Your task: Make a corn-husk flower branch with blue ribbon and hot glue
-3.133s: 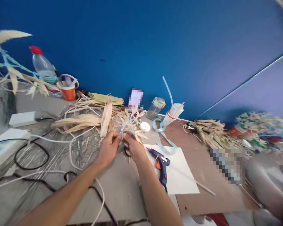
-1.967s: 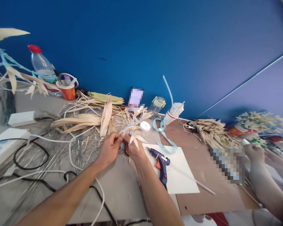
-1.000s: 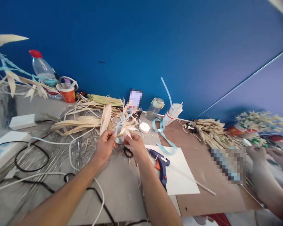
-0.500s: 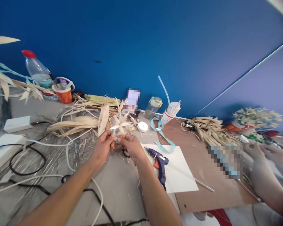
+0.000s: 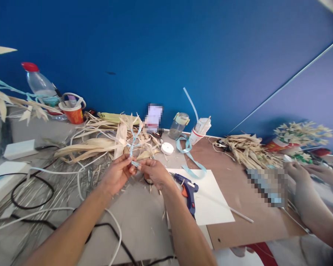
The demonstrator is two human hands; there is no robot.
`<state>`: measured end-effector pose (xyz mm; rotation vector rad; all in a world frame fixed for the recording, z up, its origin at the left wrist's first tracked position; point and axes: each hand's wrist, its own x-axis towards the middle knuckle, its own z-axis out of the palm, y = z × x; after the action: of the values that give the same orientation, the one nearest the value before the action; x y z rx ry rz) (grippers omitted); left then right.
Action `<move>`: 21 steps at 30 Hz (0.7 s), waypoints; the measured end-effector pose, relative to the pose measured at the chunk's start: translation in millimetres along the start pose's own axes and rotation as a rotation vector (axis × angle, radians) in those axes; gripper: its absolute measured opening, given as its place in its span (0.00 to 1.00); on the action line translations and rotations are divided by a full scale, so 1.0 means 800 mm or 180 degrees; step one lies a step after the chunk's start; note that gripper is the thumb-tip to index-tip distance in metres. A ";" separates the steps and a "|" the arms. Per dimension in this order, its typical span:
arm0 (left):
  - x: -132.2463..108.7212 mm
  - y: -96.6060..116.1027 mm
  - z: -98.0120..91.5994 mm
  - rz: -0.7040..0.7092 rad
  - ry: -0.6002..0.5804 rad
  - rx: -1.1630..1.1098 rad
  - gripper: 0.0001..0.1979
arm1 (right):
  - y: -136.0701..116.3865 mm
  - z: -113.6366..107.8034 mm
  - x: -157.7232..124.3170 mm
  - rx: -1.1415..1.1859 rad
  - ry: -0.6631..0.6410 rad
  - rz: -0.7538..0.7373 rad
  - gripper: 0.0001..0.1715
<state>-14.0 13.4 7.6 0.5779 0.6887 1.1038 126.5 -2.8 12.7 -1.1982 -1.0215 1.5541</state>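
Observation:
My left hand pinches the lower stem of a small flower spray, made of pale dried husk petals on a branching stem wrapped in light blue. In my right hand, thumb and finger grip a short light blue ribbon end that runs over to the stem. The two hands are close together, fingertips a little apart. Dried corn husks lie just behind and left of them. A blue glue gun rests on a white sheet right of my right forearm.
A loose blue ribbon, a white roll, a glass jar and a paper cup stand or lie behind. Cables and thin wires cover the left. Another person's hands are at the far right.
The flower spray has turned in my left hand, so its blue branching stem now shows instead of an open flower face. The ribbon between my hands is more visible.

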 end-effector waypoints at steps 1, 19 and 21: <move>0.000 0.001 -0.001 -0.0032 -0.0039 -0.0008 0.06 | -0.001 0.000 0.000 0.0029 -0.0061 0.0080 0.13; 0.004 -0.002 -0.001 0.0114 0.0160 0.0363 0.07 | -0.004 0.017 -0.012 -0.1492 0.0624 -0.1118 0.03; 0.003 -0.002 0.000 0.0116 0.0192 0.0392 0.08 | -0.002 0.018 -0.014 -0.1666 0.0563 -0.1226 0.04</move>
<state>-12.4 15.2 5.8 0.6667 0.8052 1.1218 113.9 -14.6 19.3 -1.3544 -1.4898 0.8889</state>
